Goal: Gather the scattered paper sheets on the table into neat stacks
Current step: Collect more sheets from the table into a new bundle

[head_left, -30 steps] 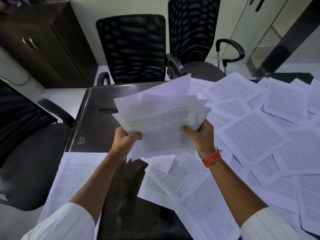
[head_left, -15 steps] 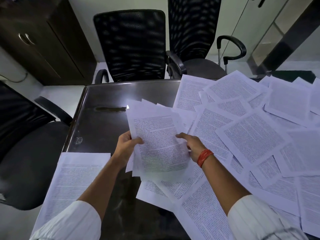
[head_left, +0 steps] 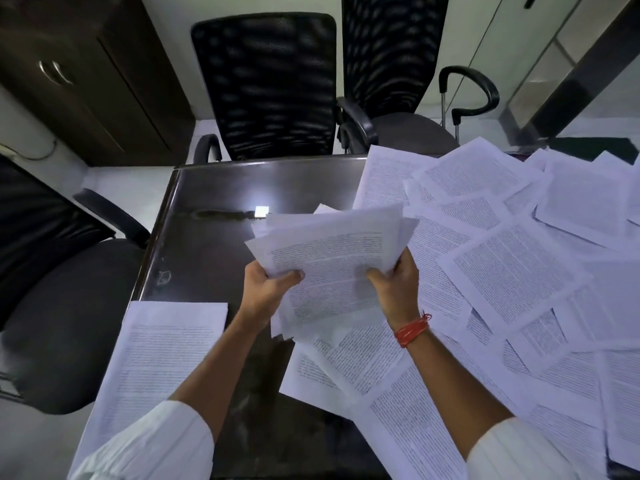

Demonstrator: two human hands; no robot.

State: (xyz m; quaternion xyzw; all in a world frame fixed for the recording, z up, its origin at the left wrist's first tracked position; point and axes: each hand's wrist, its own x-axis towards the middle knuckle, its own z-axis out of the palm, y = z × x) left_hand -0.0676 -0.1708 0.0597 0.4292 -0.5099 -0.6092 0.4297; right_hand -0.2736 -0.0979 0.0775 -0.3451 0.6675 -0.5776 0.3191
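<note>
Both thumbs pinch a ragged bundle of white printed paper sheets [head_left: 332, 265], my left hand [head_left: 266, 289] and right hand [head_left: 394, 285] holding it above the dark glossy table [head_left: 207, 216]. One squared stack [head_left: 162, 358] lies at my left; many loose printed pages [head_left: 512, 271] cover the right side, so I judge most gathering remains.

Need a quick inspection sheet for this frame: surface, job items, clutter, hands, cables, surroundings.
Surface: dark glossy table, bare at its far left.
Job's things: uneven bundle held above the table; loose sheets overlap across the right side; stack at the near left edge.
Clutter: nothing seen.
Grippers: left hand and right hand each grip the bundle; red thread on the right wrist.
Cables: thin cable along the left wall.
Surroundings: mesh chairs, dark cabinet.
</note>
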